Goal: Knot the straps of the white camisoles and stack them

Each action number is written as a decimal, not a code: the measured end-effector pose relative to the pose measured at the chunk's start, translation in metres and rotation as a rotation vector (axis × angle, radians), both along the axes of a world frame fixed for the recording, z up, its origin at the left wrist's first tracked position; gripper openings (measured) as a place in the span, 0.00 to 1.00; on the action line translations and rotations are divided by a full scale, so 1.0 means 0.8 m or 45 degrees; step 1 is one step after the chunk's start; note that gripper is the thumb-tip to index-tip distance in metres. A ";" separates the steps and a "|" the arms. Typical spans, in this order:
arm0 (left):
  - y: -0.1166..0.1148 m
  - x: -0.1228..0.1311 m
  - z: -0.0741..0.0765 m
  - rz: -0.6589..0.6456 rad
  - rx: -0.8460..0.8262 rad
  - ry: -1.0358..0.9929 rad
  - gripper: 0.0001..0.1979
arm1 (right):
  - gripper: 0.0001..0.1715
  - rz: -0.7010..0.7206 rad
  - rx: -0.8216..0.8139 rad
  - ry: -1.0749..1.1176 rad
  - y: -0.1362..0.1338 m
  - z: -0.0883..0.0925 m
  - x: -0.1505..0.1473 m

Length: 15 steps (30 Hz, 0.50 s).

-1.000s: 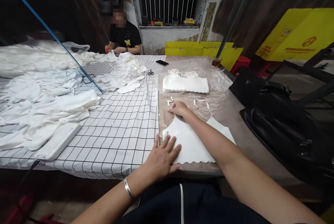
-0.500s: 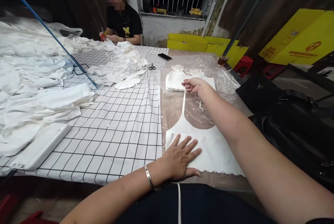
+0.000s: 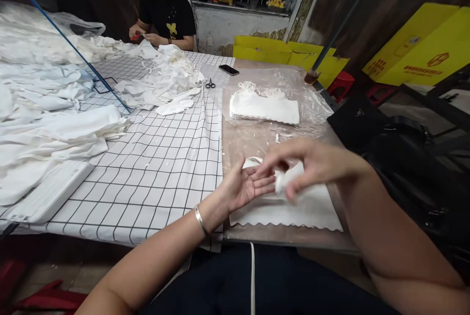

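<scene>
A white garment (image 3: 290, 214) with a scalloped hem lies flat at the table's near edge, its upper part mostly behind my hands. My left hand (image 3: 246, 189), a silver bangle at its wrist, is turned palm up over the garment's left side, fingers stretched out. Over the garment's upper part is my right hand (image 3: 312, 161), blurred, its fingers curved and apart from the thumb. A white blurred bit of fabric shows between the two hands; whether either touches it I cannot tell. Farther back sits a stack of folded white garments (image 3: 264, 108) with straps bunched on top.
Heaps of white garments (image 3: 47, 129) cover the left, by a white box-like object (image 3: 51, 192). Small scissors (image 3: 210, 83) and a phone (image 3: 228, 69) lie behind. A person (image 3: 165, 16) sits across the table. A black bag (image 3: 396, 158) stands right; yellow boxes (image 3: 414, 51) are beyond.
My right hand has let go of the garment's strap and come back toward me. My left hand has lifted off the fabric and turned palm up. The strap no longer stretches toward the stack.
</scene>
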<state>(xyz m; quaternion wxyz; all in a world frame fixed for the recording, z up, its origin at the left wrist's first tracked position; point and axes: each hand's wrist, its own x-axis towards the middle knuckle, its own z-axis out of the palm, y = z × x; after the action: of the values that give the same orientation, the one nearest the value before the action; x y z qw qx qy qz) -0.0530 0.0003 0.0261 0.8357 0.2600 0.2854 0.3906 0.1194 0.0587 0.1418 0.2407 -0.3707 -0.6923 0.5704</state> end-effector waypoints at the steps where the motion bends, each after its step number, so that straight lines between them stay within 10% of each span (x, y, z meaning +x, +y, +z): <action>1: 0.004 0.002 0.003 0.042 -0.143 -0.130 0.28 | 0.20 -0.022 0.003 0.013 -0.026 -0.012 0.008; 6: 0.005 0.012 0.010 0.205 -0.409 -0.222 0.09 | 0.22 -0.707 -0.248 0.382 -0.091 -0.111 0.009; 10: 0.004 0.016 0.021 0.126 -0.292 -0.173 0.12 | 0.23 -0.535 -0.724 0.710 -0.108 -0.150 -0.015; 15: 0.014 0.005 0.035 -0.072 0.001 0.298 0.12 | 0.23 -0.457 -0.800 0.718 -0.107 -0.148 -0.025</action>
<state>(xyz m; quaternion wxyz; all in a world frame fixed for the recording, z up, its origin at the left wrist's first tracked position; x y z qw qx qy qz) -0.0491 0.0113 0.0541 0.8073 0.3121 0.3733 0.3341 0.0997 -0.0273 0.0235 0.3906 -0.3700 -0.3181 0.7806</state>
